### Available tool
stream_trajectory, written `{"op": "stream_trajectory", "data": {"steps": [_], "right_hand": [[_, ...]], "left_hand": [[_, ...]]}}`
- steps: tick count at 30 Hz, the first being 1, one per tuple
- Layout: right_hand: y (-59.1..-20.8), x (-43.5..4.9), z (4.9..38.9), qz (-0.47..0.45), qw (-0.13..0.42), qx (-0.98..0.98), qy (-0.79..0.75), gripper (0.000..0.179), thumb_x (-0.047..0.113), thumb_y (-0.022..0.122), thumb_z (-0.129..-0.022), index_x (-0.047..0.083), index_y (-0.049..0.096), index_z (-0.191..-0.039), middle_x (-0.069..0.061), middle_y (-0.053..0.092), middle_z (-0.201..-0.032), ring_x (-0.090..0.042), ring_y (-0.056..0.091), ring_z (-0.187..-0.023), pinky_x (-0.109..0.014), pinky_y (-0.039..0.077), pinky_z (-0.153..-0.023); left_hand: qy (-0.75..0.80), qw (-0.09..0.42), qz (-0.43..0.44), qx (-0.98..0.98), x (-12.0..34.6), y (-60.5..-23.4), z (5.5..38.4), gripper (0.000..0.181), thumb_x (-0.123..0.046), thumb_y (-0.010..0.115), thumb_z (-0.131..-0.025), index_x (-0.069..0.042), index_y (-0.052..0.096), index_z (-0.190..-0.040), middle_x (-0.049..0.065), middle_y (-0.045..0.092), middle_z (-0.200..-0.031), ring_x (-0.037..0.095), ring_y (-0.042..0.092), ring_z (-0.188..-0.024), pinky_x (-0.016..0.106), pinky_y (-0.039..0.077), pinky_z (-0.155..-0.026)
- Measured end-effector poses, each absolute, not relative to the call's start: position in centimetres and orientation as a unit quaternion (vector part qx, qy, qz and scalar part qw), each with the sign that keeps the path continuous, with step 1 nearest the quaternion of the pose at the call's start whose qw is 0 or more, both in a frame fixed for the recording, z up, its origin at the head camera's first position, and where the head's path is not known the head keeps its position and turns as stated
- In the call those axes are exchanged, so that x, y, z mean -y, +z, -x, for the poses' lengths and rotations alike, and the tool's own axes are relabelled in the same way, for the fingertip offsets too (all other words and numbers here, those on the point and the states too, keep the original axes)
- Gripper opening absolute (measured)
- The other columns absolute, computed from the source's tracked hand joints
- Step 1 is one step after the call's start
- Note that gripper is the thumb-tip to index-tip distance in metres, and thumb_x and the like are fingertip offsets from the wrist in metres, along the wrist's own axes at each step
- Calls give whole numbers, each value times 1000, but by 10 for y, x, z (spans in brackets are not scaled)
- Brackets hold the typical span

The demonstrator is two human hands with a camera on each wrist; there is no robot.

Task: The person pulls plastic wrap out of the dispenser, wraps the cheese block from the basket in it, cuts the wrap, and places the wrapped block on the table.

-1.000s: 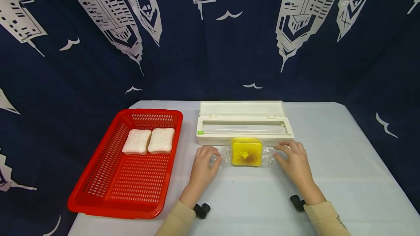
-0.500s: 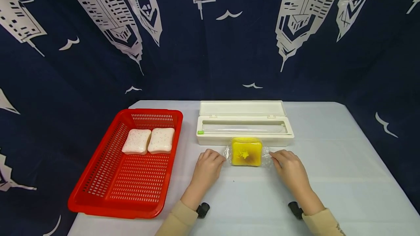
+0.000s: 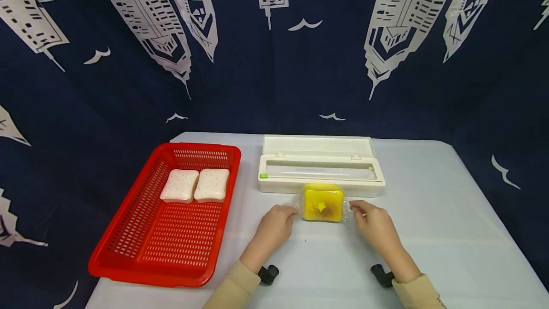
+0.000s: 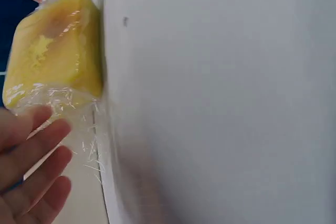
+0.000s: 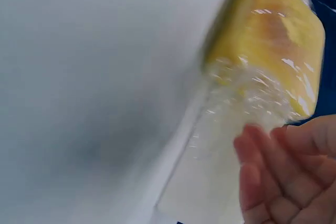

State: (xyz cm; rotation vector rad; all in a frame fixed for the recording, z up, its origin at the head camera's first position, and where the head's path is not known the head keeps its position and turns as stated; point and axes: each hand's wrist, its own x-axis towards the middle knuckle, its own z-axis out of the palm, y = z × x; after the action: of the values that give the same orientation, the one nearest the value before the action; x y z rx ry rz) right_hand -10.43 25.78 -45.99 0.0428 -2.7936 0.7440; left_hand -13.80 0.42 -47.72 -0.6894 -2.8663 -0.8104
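A yellow toast-shaped block (image 3: 323, 203) with a browned patch and a star mark lies wrapped in clear plastic wrap (image 5: 247, 85), in front of a white dispenser box. At its left side, my left hand (image 3: 275, 225) pinches the loose end of the wrap between thumb and finger. In the left wrist view, the other fingers (image 4: 52, 161) are spread and lightly bent. Opposite, my right hand (image 3: 377, 228) pinches the wrap's right end. The right wrist view shows its thumb and fingertips at the crumpled film, which bunches against the block's side.
Behind the block stands the white wrap dispenser (image 3: 321, 187), lid raised, with a roll inside and a green slider. To the left, a red plastic basket (image 3: 96, 252) holds two white speckled toast-shaped slabs (image 3: 179, 186). A pale cloth covers the table (image 3: 450, 223).
Both hands have moved inward toward the block, from apart at the wrap's outer ends to close beside it. The loose film ends have drawn in. The head view has shifted slightly.
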Motion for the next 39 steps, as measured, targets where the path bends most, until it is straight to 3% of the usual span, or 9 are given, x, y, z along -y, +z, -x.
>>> {"op": "stream_trajectory", "data": {"steps": [3,6,12,16,23,27,32,35,39], "right_hand": [[-454,-259,112,2,132,953,274,23,8,62,-93,-1,69,-113,-17,70,-104,-32,66,-89,-46,55,-75],[-450,-256,124,-11,129,950,284,31,10,61,-93,0,65,-122,-19,65,-119,-36,62,-102,-51,53,-82],[-455,-247,143,-61,89,939,326,46,6,61,-89,0,56,-134,-19,55,-136,-39,45,-127,-58,40,-104],[-460,-242,147,-81,96,932,340,44,2,64,-87,0,59,-131,-17,60,-130,-38,49,-124,-57,40,-105],[-466,-239,144,-106,159,933,306,31,0,70,-87,0,68,-118,-15,67,-117,-34,58,-114,-51,48,-98],[-468,-237,138,-110,190,940,262,34,2,71,-86,3,67,-120,-13,67,-120,-33,60,-114,-48,51,-95],[-469,-242,131,-66,220,928,293,41,8,73,-86,4,62,-126,-14,64,-124,-36,60,-115,-52,51,-94],[-470,-249,125,-13,189,926,327,44,21,73,-88,3,60,-126,-17,61,-124,-39,58,-115,-56,48,-94],[-474,-259,120,44,84,937,335,66,45,70,-88,2,52,-135,-21,53,-135,-43,47,-127,-62,40,-101]], "left_hand": [[-326,84,157,928,-2,-470,142,12,-5,67,-91,-8,73,-100,5,72,-94,21,65,-89,31,54,-76],[-377,110,133,910,-5,-463,153,14,-8,70,-90,-7,70,-104,6,68,-97,22,64,-91,33,53,-77],[-422,21,167,891,-30,-457,175,43,-17,72,-90,-13,58,-131,7,62,-125,23,57,-113,38,52,-93],[-399,-2,171,901,-44,-458,178,54,-21,74,-88,-15,53,-137,5,60,-133,23,52,-120,38,47,-102],[-348,64,197,914,-51,-462,178,39,-16,76,-86,-11,65,-124,3,66,-116,21,55,-115,33,46,-101],[-327,66,208,920,-48,-463,174,32,-21,72,-91,-12,68,-121,3,65,-122,20,57,-120,31,47,-104],[-408,92,164,893,-37,-467,165,33,-21,68,-93,-12,63,-125,3,64,-121,21,62,-115,36,51,-97],[-435,110,135,883,-29,-473,161,27,-19,68,-93,-10,64,-119,3,66,-114,22,63,-109,38,52,-94],[-425,69,128,894,-22,-483,158,36,-26,71,-91,-6,63,-120,9,64,-119,27,60,-115,42,48,-99]]}}
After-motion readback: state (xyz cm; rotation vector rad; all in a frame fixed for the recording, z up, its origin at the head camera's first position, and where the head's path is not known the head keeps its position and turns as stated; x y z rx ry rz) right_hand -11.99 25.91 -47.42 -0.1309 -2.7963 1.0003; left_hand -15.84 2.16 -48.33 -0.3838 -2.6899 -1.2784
